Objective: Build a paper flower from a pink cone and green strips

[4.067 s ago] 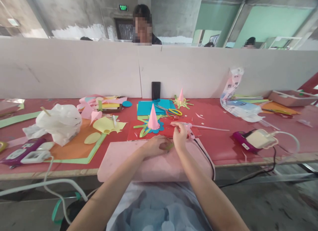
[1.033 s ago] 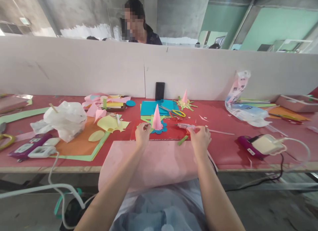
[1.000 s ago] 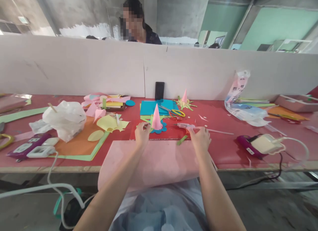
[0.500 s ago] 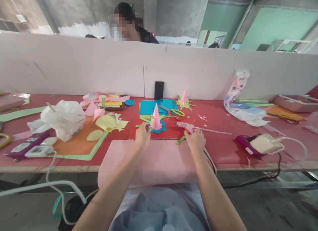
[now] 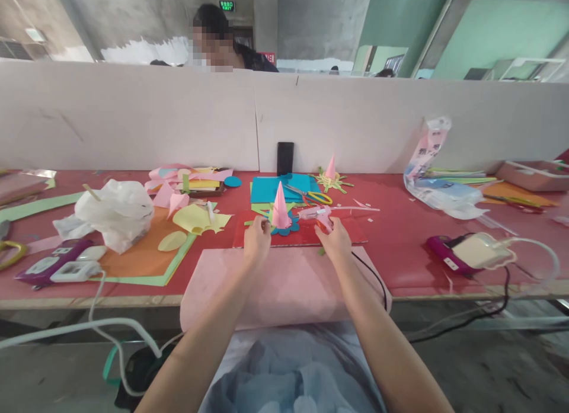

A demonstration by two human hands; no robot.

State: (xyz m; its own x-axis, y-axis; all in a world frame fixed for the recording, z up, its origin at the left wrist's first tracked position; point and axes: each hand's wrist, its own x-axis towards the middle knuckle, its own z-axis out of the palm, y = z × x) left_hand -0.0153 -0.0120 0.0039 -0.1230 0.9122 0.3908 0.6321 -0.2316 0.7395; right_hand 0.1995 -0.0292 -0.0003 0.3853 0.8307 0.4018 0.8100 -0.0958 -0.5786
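A pink paper cone (image 5: 280,208) stands upright on a blue flower-shaped paper base (image 5: 288,227), with green strips around it. My left hand (image 5: 256,240) is closed at the left side of the cone's base; what its fingertips pinch is too small to make out. My right hand (image 5: 335,238) grips a pink hot glue gun (image 5: 315,213), whose nozzle points left, close to the lower right of the cone. A clear glue stick (image 5: 355,208) sticks out of the gun's back. Under the base lies a red board (image 5: 351,235).
Behind are blue sheets (image 5: 264,189), scissors (image 5: 315,195), a second pink cone (image 5: 331,168) and a black phone-like slab (image 5: 285,158) against the white partition (image 5: 178,117). Paper scraps (image 5: 200,218) and a white plastic bag (image 5: 118,208) lie left; a power strip (image 5: 448,259) lies right.
My right hand has moved left with the glue gun, bringing its nozzle close to the cone's base. My left hand stays beside the cone. The view has shifted slightly.
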